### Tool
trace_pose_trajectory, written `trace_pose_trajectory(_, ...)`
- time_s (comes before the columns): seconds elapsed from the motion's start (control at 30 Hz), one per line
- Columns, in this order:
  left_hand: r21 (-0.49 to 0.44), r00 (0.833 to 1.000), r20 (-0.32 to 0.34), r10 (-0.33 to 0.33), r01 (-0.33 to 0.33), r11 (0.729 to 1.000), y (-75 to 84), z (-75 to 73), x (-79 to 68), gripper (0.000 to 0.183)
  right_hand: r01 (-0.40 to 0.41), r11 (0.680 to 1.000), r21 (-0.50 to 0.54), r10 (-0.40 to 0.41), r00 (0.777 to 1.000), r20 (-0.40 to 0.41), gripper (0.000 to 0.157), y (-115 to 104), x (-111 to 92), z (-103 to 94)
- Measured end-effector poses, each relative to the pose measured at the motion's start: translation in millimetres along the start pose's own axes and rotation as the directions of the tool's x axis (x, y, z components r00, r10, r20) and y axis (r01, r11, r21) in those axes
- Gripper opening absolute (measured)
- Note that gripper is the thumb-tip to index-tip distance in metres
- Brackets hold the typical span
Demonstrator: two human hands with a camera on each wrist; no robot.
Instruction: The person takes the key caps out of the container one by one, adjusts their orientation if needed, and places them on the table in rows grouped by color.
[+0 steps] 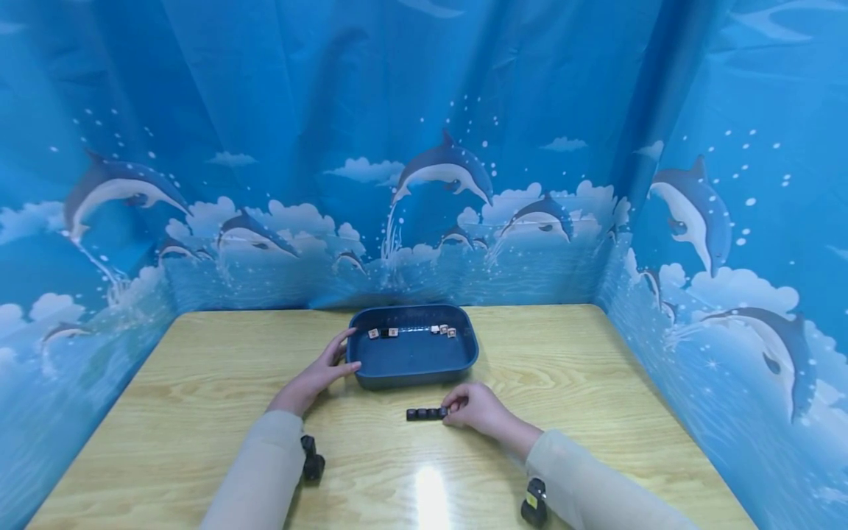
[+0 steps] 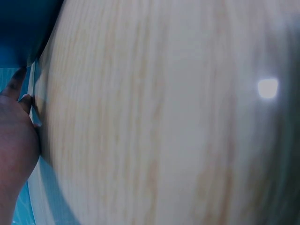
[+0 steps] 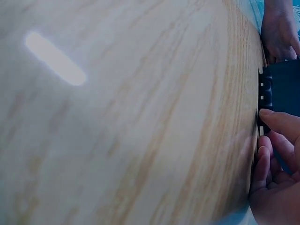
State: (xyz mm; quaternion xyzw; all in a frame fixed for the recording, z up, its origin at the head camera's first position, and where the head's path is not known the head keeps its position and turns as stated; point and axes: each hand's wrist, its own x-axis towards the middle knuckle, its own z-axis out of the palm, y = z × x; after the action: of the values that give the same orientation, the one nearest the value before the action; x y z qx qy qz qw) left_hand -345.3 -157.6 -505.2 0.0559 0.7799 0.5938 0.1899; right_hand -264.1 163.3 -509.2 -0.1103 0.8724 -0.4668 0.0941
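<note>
Four-sided and dark, a short row of small black keycaps [image 1: 422,414] lies on the table in front of a dark blue tray [image 1: 411,380]. At the row's right end, my right hand [image 1: 482,411] pinches the last keycap between thumb and fingers. The right wrist view shows the thumb [image 3: 281,123] on that end piece. My left hand [image 1: 322,372] rests against the tray's left side, fingers extended along its rim and wall. In the left wrist view, the left hand's fingers [image 2: 18,84] reach the tray's lower edge [image 2: 28,47].
Inside the tray, a few light and dark keycaps [image 1: 384,333] sit at the left and several light ones [image 1: 444,330] at the right. The wooden table [image 1: 596,412] meets a blue dolphin-print curtain [image 1: 318,184] at its back and sides.
</note>
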Motion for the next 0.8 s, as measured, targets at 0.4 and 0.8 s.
trace_pose_trajectory(0.4,0.000,1.000,0.006,-0.014,0.014,1.000,-2.2,-2.8,2.3,0.081,0.011,1.000,0.014,-0.012,0.997,0.071,0.028,-28,0,-16.3)
trace_pose_trajectory(0.8,0.013,1.000,0.003,-0.007,0.007,1.000,-5.2,-2.7,3.4,0.080,0.054,0.997,0.047,-0.059,0.991,0.117,0.027,-64,26,-37.9)
